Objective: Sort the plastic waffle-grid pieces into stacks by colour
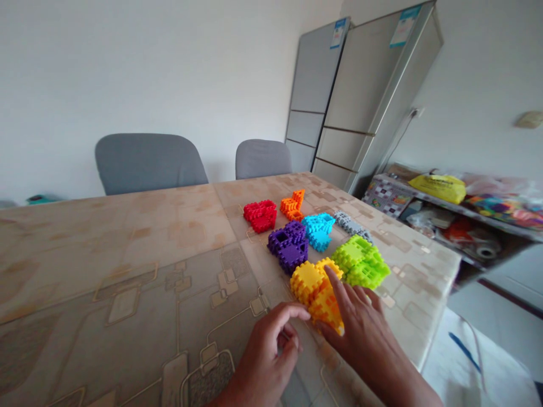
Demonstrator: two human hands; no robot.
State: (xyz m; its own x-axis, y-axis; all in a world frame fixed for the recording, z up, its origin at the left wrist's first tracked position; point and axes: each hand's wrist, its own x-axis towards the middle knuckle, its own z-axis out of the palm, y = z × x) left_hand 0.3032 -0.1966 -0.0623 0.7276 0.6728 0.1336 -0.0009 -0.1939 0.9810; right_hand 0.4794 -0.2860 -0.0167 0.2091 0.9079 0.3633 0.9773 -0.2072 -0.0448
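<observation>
Near the table's right corner lies a cluster of yellow building blocks [309, 278] with notched edges. My right hand [358, 316] is on its near right side, the index finger on top and the thumb at the lower edge, with yellow between them. My left hand [275, 339] is just left of the cluster, its index fingertip close to the lowest yellow block. Its other fingers are loosely curled, the thumb is apart, and I see nothing in it. Beside the yellow cluster sit lime green blocks [360, 261] and purple blocks [291, 249].
Farther back are red blocks [259, 216], orange blocks [292, 204], light blue blocks [318, 230] and grey blocks [352, 225]. The patterned table [169, 282] has chairs [150, 161] behind it. Refrigerators [352, 85] and a cluttered shelf [449, 212] stand beyond its right side.
</observation>
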